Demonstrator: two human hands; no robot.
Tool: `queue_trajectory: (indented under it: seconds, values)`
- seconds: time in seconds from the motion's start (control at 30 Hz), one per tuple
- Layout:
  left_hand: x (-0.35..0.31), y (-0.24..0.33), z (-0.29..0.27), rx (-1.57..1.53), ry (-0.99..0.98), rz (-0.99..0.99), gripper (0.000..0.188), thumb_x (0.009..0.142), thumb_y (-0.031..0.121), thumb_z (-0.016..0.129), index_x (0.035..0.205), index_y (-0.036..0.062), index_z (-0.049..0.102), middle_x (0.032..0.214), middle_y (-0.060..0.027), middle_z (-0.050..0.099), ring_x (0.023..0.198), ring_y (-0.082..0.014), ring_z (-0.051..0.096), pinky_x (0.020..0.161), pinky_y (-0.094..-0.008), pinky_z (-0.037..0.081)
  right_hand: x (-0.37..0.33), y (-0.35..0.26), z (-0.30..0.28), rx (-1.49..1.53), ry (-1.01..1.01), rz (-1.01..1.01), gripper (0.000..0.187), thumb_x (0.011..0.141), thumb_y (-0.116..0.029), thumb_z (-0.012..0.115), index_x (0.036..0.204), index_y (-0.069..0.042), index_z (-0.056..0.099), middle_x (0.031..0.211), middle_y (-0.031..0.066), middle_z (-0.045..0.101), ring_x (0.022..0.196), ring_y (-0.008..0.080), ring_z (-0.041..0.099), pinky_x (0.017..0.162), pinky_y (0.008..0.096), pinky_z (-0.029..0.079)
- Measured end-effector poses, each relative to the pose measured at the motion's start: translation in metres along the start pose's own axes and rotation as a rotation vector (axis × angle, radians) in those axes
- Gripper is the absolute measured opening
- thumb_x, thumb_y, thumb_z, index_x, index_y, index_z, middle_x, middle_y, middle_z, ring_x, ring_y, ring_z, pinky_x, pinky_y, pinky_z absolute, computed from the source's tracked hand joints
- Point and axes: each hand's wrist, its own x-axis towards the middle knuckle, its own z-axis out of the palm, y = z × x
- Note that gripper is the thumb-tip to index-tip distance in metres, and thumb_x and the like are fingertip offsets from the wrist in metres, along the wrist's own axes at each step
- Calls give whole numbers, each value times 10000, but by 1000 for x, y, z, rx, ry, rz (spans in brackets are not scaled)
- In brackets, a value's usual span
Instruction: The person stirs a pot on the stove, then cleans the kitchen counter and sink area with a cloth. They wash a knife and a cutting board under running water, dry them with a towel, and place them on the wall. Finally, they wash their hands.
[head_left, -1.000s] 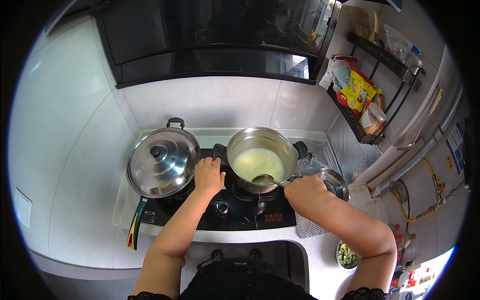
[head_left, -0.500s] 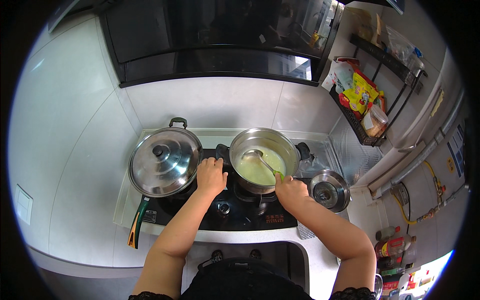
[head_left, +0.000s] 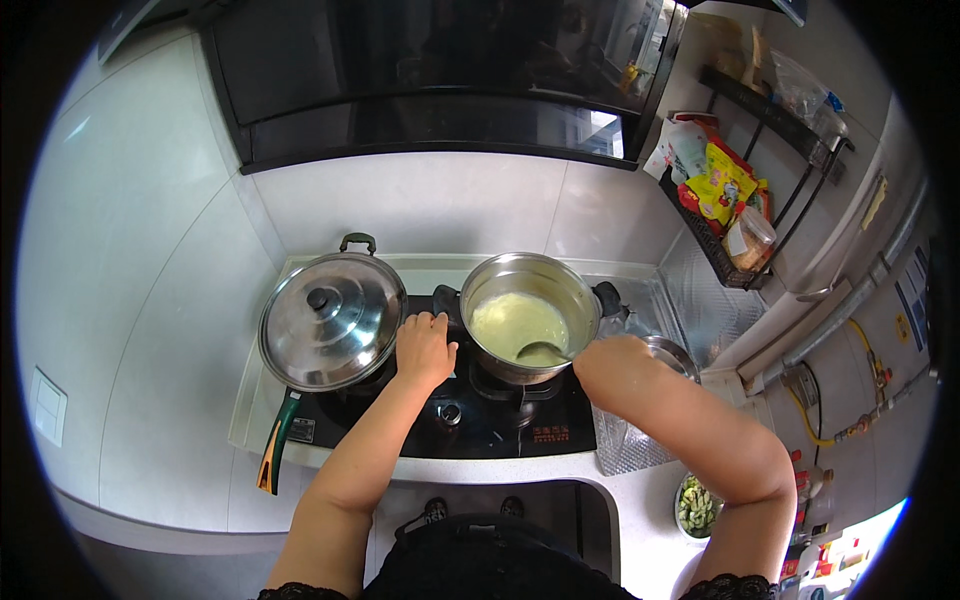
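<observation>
A steel pot (head_left: 590,290) stands on the right side of the black gas stove (head_left: 480,435), with pale yellowish-green liquid (head_left: 515,320) in it. My right hand (head_left: 612,368) is closed at the pot's right front rim around the handle of a ladle (head_left: 541,352), whose bowl dips into the liquid on the near side. The handle itself is covered by my hand. My left hand (head_left: 424,348) is closed at the pot's black left handle (head_left: 445,299); its fingertips are partly hidden. Beside it sits a lidded wok (head_left: 330,345) with a green-and-orange handle.
A steel bowl (head_left: 672,355) stands right of the pot, partly behind my right forearm. A bowl of chopped green pieces (head_left: 697,505) rests on the counter near my elbow. The wall rack (head_left: 715,235) holds packets and a jar. A dark range hood (head_left: 430,130) hangs above.
My right hand has moved right and turned over the pot's rim. The ladle's bowl has swung from the pot's far left to its near right. My left hand stays put.
</observation>
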Motion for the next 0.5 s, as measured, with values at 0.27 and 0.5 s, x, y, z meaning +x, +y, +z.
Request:
queue_trajectory:
  seconds: [0.27,0.5]
  values:
    - [2,3,-1,-7,9,6,488,754,231,717,1169,15,580,1040,-138,563,1018,-317,528,873,-414,435,32,-6,12,173,8,78,208,798,-67,572,955,-50,707,966,141,692,914,319,679,738,430,553]
    - [2,3,1,-19,26,13,480,753,229,717,1164,16,587,1040,-138,567,1018,-317,530,878,-414,434,56,-21,56,164,143,189,282,859,-110,546,1099,37,569,966,187,672,884,319,684,695,392,568]
